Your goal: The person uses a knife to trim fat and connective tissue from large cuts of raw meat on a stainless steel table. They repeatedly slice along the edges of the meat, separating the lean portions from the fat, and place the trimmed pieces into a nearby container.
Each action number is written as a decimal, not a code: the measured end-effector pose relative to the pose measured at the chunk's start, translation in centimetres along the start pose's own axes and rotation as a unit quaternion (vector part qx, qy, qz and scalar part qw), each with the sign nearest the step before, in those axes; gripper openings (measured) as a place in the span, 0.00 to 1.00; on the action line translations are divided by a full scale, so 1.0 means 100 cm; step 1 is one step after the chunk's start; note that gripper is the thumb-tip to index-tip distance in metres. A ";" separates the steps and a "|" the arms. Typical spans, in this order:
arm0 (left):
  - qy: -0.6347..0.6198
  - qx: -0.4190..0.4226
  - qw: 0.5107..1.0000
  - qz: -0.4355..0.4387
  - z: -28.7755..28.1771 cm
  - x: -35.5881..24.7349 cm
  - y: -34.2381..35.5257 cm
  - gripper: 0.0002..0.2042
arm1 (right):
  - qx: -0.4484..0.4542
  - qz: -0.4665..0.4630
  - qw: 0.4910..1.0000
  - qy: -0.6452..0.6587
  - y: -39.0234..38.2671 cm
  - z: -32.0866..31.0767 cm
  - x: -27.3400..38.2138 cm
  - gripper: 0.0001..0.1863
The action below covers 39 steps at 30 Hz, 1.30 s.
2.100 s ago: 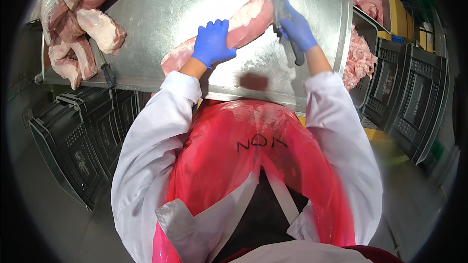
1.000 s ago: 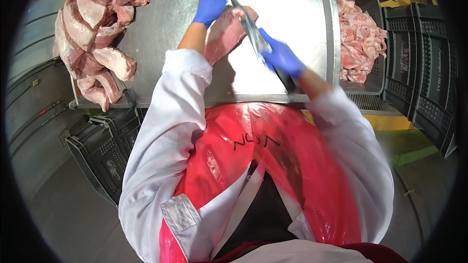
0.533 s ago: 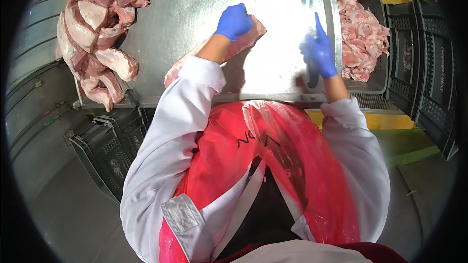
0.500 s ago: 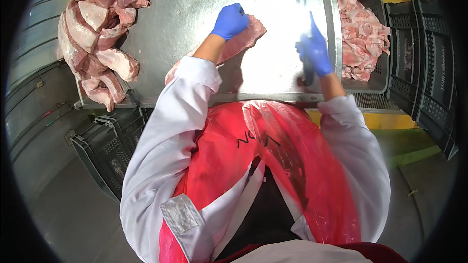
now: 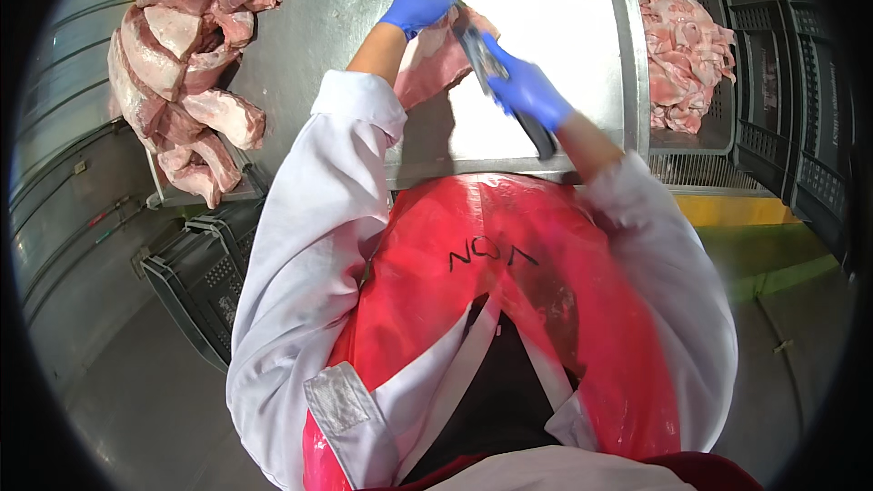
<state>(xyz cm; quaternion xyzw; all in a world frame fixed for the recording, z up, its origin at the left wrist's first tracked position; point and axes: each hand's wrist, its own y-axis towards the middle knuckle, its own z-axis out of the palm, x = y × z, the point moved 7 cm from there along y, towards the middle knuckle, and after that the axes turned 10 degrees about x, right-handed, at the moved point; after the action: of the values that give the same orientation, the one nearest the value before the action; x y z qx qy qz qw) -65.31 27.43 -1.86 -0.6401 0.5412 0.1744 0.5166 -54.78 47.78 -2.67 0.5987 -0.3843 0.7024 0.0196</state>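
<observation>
A long slab of raw meat [image 5: 435, 77] lies slantwise on the metal worktable, pink with a paler strip. My blue-gloved left hand [image 5: 418, 5] is closed at its far end, gripping the meat. My right hand [image 5: 532, 93], also gloved in blue, is wrapped round a knife [image 5: 475, 56]. The dark handle sticks out below my palm, and the blade points up and left against the right side of the meat. My left wrist and sleeve cover part of the slab. Slight blur hides the exact line where blade and meat meet.
A heap of large meat cuts [image 5: 173, 64] is piled on the left. To the right, a grey bin [image 5: 723, 141] holds many pale trimmings. Dark plastic crates stand at the far right [image 5: 773, 82] and lower left [image 5: 195, 277]. The worktable's raised rim [image 5: 637, 55] borders the bin.
My right hand has swung left from the table's right side, bringing the knife to the meat. My left hand has moved slightly farther away, and more of the slab now shows.
</observation>
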 end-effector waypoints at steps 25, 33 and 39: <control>0.067 0.028 0.986 0.148 -0.064 -0.006 0.005 0.07 | -0.050 0.025 0.998 -0.039 0.042 0.059 0.038 0.40; 0.314 0.030 0.948 -0.039 -0.163 0.172 -0.020 0.30 | -0.050 0.067 0.996 -0.043 -0.081 0.063 0.009 0.39; 0.325 0.099 0.940 0.025 -0.058 0.099 -0.079 0.31 | -0.102 -0.059 0.989 0.090 0.060 0.048 0.053 0.39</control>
<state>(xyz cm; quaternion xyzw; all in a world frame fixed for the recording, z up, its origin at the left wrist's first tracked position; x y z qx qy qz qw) -56.83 16.48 -3.49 -0.5940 0.7101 -0.0848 0.3683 -55.27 38.54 -1.27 0.5495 -0.4145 0.7084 0.1560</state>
